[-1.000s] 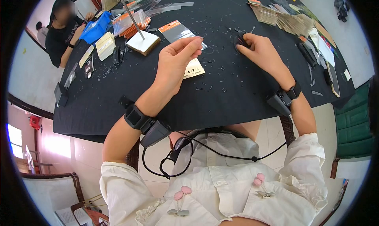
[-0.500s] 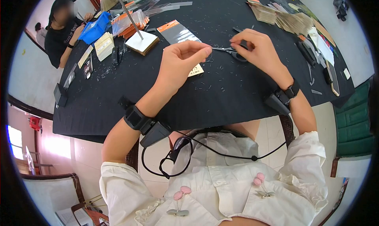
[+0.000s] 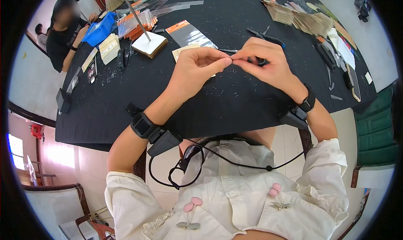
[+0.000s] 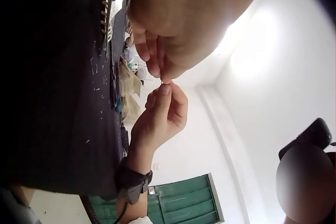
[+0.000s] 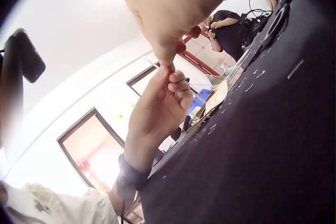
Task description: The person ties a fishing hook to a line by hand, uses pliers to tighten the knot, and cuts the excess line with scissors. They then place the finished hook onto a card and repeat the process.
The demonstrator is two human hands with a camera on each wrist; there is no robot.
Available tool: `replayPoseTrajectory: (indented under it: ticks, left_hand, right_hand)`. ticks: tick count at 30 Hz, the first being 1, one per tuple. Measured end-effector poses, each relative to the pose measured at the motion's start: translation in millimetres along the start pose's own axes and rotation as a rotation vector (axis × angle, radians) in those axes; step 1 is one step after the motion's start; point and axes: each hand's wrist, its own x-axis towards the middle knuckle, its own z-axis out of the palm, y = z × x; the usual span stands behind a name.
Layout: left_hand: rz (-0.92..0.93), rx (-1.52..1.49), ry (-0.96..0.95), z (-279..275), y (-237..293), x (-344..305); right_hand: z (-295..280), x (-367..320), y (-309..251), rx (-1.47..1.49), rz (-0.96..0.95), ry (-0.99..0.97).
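Above the black table, the left hand [image 3: 191, 72] and right hand [image 3: 270, 66] meet at their fingertips. Thumb and forefinger of each are pinched together on a thin strand, mostly hidden by the fingers; a short pale end [image 5: 150, 62] of it shows in the right wrist view. Scissors [image 3: 262, 63] lie behind the right hand, partly covered by it. Beyond the left hand are a cream card [image 3: 180, 52], partly hidden, and a clear packet with an orange header [image 3: 191, 33]. A dark tool with a blue-tipped handle [image 3: 273, 40] lies past the right hand.
A metal rod stands on a white-topped block [image 3: 150, 45]. Left of it are cream cards [image 3: 110, 49] and a blue basket [image 3: 100, 30], with another person seated beyond. Stacked brown packets [image 3: 294, 19] lie back right. Small clippings dot the black cloth [image 3: 235, 110].
The scissors were in the right hand and now lie on the table. The right hand has moved left to the left hand's fingertips; the left hand has shifted slightly right.
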Motion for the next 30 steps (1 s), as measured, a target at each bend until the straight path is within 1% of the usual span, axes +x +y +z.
replayPoseTrajectory:
  ticks: [4,6,7,9,10,13,18,23,25,30]
  left_hand:
    - [0.005,0.021,-0.004,1.3,-2.3,0.6]
    - [-0.003,0.022,0.006,0.8,-3.3,0.5]
    - [-0.01,0.022,0.017,0.5,-3.4,0.6]
    - [-0.015,0.01,0.019,0.2,-1.3,0.3]
    - [-0.019,-0.002,0.021,0.1,-0.5,0.4]
    - [-0.026,-0.034,0.011,-1.2,-3.3,1.3]
    - [-0.023,-0.065,-0.003,-0.5,-0.6,0.6]
    - [-0.038,-0.028,-0.02,-0.6,-2.0,1.7]
    - [-0.057,-0.004,-0.071,-1.1,-2.9,2.4]
    - [-0.076,-0.019,-0.063,0.5,-5.7,2.2]
  right_hand:
    - [0.5,-0.6,-6.2,0.046,0.031,0.001]
    - [-1.0,-2.2,-8.2,0.146,0.146,-0.001]
    - [-1.3,-2.8,-6.5,0.146,0.147,0.0]
    - [-1.3,-3.5,-2.1,0.091,0.115,0.109]
    - [-1.8,-2.9,-2.4,0.091,0.115,0.109]
    - [-2.5,-2.0,-4.2,0.112,0.095,0.075]
    - [-1.5,-1.8,-1.8,0.052,0.092,0.013]
    - [0.3,-1.3,-3.6,0.051,0.084,-0.007]
    - [1.4,-1.4,-4.5,0.061,0.088,-0.012]
    - [2.3,-1.7,-5.4,0.046,0.084,-0.017]
